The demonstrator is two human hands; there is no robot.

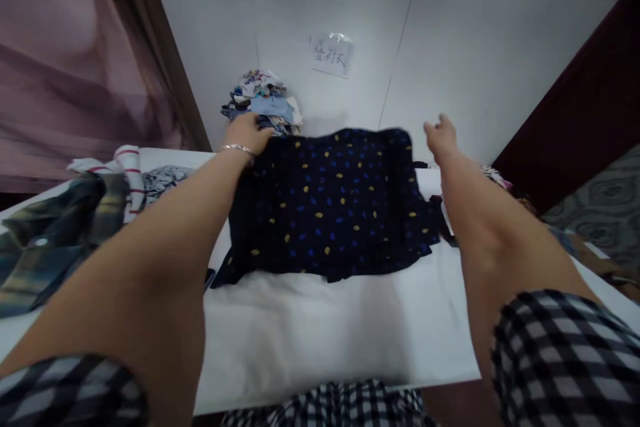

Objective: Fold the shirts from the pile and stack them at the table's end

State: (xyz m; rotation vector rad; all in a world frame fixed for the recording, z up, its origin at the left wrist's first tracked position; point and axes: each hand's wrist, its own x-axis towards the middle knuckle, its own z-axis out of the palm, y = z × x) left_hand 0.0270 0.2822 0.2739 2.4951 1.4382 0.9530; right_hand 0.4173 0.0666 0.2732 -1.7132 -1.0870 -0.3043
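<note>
The left hand grips the dotted shirt's far left corner, while the right hand hovers open-fingered beyond its right edge, bare table nearer.

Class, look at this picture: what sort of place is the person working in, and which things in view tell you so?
Probably a clothes-folding station in a plain room. A dark spotted garment lies spread on a white table, a heap of clothes sits against the wall, and more garments lie at the left.
</note>
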